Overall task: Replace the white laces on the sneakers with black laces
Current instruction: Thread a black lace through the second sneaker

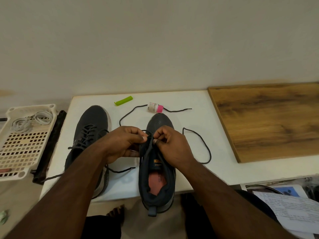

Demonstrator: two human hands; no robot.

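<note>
Two dark grey sneakers stand on a white table [198,104]. The left sneaker [94,121] carries a black lace through its eyelets, its ends trailing toward the front edge. The right sneaker [159,169] faces away from me, heel hanging over the front edge. A black lace [203,144] runs through its lower eyelets and loops out on both sides. My left hand [124,144] grips the left eyelet flap, thumb on the lace. My right hand [170,144] pinches the lace at the top of the tongue. The white laces [32,120] lie coiled in a perforated tray at the left.
The cream tray [22,149] sits left of the table, beside a dark bar [50,145]. A green clip [124,100] and a small bottle with a pink cap [155,107] lie at the table's back. A wooden board [269,121] is at the right, papers [291,213] below it.
</note>
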